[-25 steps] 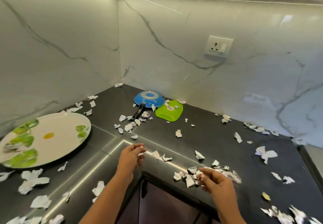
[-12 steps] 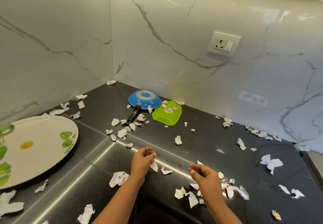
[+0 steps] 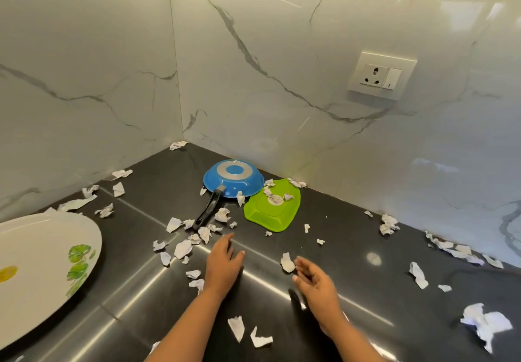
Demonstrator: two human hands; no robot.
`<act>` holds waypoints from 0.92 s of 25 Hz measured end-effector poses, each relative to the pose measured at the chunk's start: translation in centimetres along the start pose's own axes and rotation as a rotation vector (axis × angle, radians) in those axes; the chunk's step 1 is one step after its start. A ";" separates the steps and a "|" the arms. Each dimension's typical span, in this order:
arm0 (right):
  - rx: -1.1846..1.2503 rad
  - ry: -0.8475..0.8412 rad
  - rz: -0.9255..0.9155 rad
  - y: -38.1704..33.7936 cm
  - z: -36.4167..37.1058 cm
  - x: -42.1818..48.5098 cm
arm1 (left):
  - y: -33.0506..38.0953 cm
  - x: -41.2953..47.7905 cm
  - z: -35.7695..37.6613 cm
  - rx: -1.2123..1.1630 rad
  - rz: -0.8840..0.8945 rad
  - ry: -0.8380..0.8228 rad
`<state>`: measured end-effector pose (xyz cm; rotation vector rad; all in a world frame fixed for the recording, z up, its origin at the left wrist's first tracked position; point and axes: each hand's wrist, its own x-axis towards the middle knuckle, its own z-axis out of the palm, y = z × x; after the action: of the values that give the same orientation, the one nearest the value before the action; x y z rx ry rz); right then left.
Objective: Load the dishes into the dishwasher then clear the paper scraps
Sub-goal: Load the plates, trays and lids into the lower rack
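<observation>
Dark stone countertop (image 3: 352,285) fills the corner under white marble walls, strewn with torn paper scraps (image 3: 286,262). Against the back wall an upturned blue pan (image 3: 233,178) lies with its black handle pointing toward the person, and just beside it, touching at the rim, sits an upturned green dish (image 3: 272,209) with a few scraps on its base. A large white plate (image 3: 42,271) printed with leaves rests at the left edge. No dishwasher is in view.

Compared with half a second ago, both hands have stretched forward and uncurled: the left hand (image 3: 224,264), then bunched near the counter's front edge, now reaches with fingers spread and nothing in them toward the pan handle; the right hand (image 3: 317,278) has also loosened, fingers apart and empty, close to one scrap. The view has tipped down and nearer to the counter.

That suggests the dishes come first, as the task orders: pan, green dish and plate all remain on the counter, so loading has likely not begun and the paper waits
</observation>
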<state>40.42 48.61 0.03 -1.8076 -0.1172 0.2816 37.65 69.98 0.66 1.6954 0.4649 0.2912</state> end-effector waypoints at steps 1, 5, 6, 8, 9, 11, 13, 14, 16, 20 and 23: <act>0.035 0.031 -0.006 -0.1 0.0 1.4 | 0.2 0.9 0.2 0.049 0.011 -0.006; -0.053 0.072 -0.072 -1.2 0.6 6.2 | 0.9 3.5 1.6 0.440 0.102 -0.012; -0.126 0.083 -0.109 -1.4 0.8 7.1 | 1.1 3.9 2.0 0.546 0.120 -0.010; -0.348 0.077 -0.182 -1.8 1.7 8.9 | 1.6 4.9 2.7 0.710 0.128 0.000; -0.489 0.071 -0.209 -2.1 2.2 9.5 | 1.8 5.4 2.8 0.759 0.126 -0.002; -0.754 0.091 -0.233 -2.3 3.2 10.5 | 1.9 6.3 3.2 0.795 0.124 -0.014; -0.927 0.129 -0.233 -2.5 3.9 11.2 | 1.8 7.2 3.4 0.790 0.119 -0.039; -0.952 0.150 -0.224 -2.5 4.1 11.4 | 1.7 7.8 3.5 0.765 0.103 -0.040; -0.948 0.172 -0.202 -2.4 4.2 11.6 | 1.4 9.4 3.8 0.617 0.051 0.000; -0.967 0.167 -0.183 -1.9 4.1 12.0 | 2.4 12.1 6.0 0.103 -0.085 0.089; -0.954 0.178 -0.185 -1.7 4.1 12.3 | 2.9 13.3 7.6 0.246 -0.087 0.152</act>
<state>51.35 55.71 -0.84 -2.7315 -0.3313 -0.1030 53.15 69.04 1.25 1.8938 0.7092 0.3108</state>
